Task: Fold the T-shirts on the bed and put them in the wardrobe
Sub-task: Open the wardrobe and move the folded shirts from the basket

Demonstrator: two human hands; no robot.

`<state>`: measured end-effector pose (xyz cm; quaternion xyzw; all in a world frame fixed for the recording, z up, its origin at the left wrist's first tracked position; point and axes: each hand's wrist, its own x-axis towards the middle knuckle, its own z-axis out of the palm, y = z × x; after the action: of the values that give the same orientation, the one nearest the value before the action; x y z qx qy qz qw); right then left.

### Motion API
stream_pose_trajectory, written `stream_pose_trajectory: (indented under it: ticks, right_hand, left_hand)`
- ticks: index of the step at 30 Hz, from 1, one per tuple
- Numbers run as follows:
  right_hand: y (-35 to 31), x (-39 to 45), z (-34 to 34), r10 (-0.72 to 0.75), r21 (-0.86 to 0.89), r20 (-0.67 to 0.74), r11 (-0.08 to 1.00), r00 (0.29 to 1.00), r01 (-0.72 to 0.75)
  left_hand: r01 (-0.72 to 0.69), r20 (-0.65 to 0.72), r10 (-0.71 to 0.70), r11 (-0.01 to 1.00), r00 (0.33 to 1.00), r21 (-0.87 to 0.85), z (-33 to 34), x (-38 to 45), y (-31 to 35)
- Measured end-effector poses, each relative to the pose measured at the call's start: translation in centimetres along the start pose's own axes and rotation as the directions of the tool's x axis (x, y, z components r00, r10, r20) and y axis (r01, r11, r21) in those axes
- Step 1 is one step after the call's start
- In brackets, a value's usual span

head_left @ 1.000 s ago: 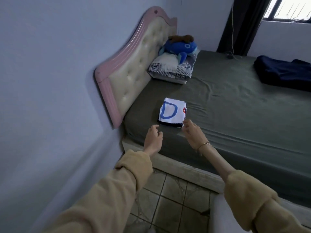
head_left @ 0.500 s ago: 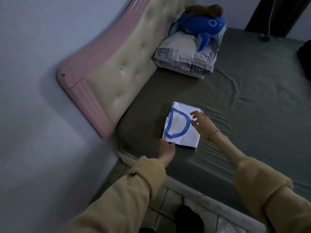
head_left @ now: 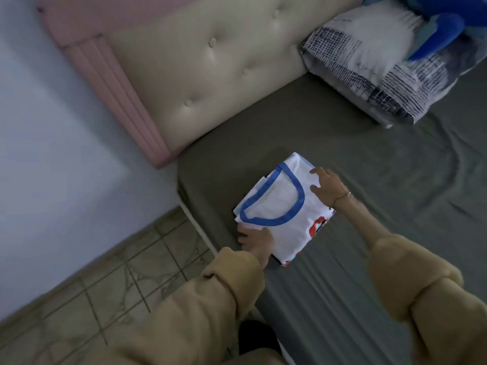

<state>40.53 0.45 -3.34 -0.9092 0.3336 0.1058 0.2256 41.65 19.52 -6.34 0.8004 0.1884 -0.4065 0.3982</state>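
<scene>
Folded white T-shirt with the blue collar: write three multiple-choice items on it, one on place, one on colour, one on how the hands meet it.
1. Where does the folded white T-shirt with the blue collar lie?
A. on the tiled floor
B. on the grey-green bed sheet
C. on the patterned pillow

2. What colour is its collar trim?
A. blue
B. red
C. black

3. How do the hands meet it?
A. both are off it
B. only the right touches it
C. left hand at the near edge, right hand at the far side

Key: 1 B, it rests on the sheet near the bed's corner. 2 A, a blue band rings the neck. 3 C, each hand touches one side.
</scene>
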Motion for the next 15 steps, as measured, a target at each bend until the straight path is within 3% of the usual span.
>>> stream_pose_trajectory:
  ticks: [4, 9, 15]
  right_hand:
    - [2.2, 3.2, 1.2, -0.02, 0.032, 0.086, 0.999, 0.996, 0.018]
    - [3.6, 5.3, 2.4, 0.008, 0.197, 0.154, 0.98, 0.988, -0.039]
    - [4.7, 6.6, 2.9, 0.011, 0.227, 0.273, 0.971, 0.962, -0.075]
  left_hand:
    - [-0.042, -0.156, 0.013, 0.982, 0.988, -0.184, 2.4, 0.5, -0.1]
    - [-0.086, -0.244, 0.013, 0.953, 0.97, -0.291, 4.8, 1.6, -0.6]
    - [-0.015, -0.249, -0.072, 0.943, 0.966, -0.332, 5.8, 2.7, 0.0]
